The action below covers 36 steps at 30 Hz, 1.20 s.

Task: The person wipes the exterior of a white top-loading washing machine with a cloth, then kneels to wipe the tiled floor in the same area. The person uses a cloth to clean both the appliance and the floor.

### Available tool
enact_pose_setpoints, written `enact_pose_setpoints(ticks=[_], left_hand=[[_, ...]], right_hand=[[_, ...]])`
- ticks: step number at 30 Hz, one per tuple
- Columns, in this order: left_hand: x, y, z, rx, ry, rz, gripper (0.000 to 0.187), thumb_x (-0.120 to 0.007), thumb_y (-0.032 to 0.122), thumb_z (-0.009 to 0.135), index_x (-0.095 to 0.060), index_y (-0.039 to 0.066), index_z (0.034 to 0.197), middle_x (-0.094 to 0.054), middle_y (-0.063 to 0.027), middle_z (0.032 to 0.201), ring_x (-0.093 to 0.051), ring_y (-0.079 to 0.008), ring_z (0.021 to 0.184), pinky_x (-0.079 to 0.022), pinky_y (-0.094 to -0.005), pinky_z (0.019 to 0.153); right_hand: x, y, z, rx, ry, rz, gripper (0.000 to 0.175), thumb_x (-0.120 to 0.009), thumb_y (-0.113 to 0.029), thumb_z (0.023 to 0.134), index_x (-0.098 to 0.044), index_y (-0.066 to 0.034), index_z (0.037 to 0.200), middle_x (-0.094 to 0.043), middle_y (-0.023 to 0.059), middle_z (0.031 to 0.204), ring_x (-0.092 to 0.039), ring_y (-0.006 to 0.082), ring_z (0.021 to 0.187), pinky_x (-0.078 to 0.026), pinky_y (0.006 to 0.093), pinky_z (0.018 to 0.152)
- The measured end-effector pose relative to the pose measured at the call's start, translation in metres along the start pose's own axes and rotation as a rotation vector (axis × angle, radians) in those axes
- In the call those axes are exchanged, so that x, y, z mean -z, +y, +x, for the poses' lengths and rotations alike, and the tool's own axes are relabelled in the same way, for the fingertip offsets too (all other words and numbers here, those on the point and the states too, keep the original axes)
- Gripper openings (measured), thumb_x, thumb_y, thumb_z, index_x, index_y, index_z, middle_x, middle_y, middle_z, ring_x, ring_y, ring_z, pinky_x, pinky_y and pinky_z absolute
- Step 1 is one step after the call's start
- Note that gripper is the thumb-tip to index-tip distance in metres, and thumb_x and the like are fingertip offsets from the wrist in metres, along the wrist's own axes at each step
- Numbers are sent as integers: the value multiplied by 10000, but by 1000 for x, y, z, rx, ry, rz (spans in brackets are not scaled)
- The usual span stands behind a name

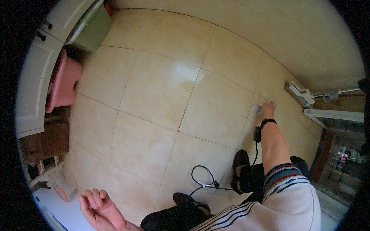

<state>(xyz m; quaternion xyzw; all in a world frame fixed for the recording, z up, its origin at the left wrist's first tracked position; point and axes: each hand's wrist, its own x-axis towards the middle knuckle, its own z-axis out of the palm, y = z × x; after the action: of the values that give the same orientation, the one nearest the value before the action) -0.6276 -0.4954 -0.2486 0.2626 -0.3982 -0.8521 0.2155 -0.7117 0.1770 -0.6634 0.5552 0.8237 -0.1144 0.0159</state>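
My right hand (pixel 268 110) reaches down low over the beige tiled floor (pixel 150 86), shut on a pale crumpled wad (pixel 256 109) that looks like tissue or thin cloth. Bits of it stick out on both sides of my fingers. At the lower left my left hand (pixel 101 210) is raised with its fingers loosely curled. Nothing plain shows in it, though the inside of the curl is partly hidden. Beside it are a white surface (pixel 65 209) and a clear plastic item with a red-orange loop (pixel 62 194).
A black cable (pixel 202 185) loops near my dark shoes (pixel 240 161). Along the left stand a pink plastic tub (pixel 68 82), a green bin (pixel 94 30), a brown woven box (pixel 55 140) and white cabinet doors (pixel 36 86). A white-framed glass door (pixel 338 114) and a metal rod (pixel 348 91) are at right.
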Motion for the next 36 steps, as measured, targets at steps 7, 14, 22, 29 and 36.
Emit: enact_pose_setpoints(ticks=[7, 14, 22, 29, 36], left_hand=[[-13, 3, -42, -127, 158, 157, 331, -493, 199, 961, -328, 133, 682, -305, -1, 625, -310, -143, 601, -395, -400, 729], [-30, -11, -45, -162, 60, 121, 109, -429, 114, 998, -448, 23, 1056, -258, 12, 670, -297, -116, 614, -373, -302, 676], [-60, -33, -38, -127, 82, 256, 217, -448, 149, 998, -430, 94, 789, -326, 5, 676, -334, -113, 609, -386, -292, 677], [-41, -12, -57, -83, -6, 95, 257, -417, 153, 1009, -357, 101, 765, -322, 1, 671, -332, -108, 597, -385, -297, 646], [-32, -12, -66, -93, 53, 101, 252, -414, 159, 1008, -356, 110, 768, -313, 5, 665, -332, -105, 591, -384, -294, 653]], right_hand=[[10, -186, -13, 663, -158, -206, 577, -536, -197, 843, -407, -143, 1403, -358, 158, 1467, -373, 342, 1323, -333, 548, 1020], [-22, -282, -270, 1308, -306, 153, 430, -464, -33, 835, -497, -85, 1261, -512, 236, 1234, -502, 389, 1111, -445, 483, 920], [11, -163, -506, 1316, -1249, 401, 238, -538, -181, 889, -588, -122, 1114, -552, 169, 1044, -537, 342, 966, -459, 432, 835], [-33, -242, -375, 1233, -522, 879, 392, -533, 49, 743, -590, -76, 1110, -566, 171, 1076, -511, 367, 1025, -416, 439, 913], [-19, -325, -180, 1024, -158, 68, 552, -627, -81, 736, -512, -43, 1274, -509, 198, 1306, -470, 359, 1208, -342, 490, 1016]])
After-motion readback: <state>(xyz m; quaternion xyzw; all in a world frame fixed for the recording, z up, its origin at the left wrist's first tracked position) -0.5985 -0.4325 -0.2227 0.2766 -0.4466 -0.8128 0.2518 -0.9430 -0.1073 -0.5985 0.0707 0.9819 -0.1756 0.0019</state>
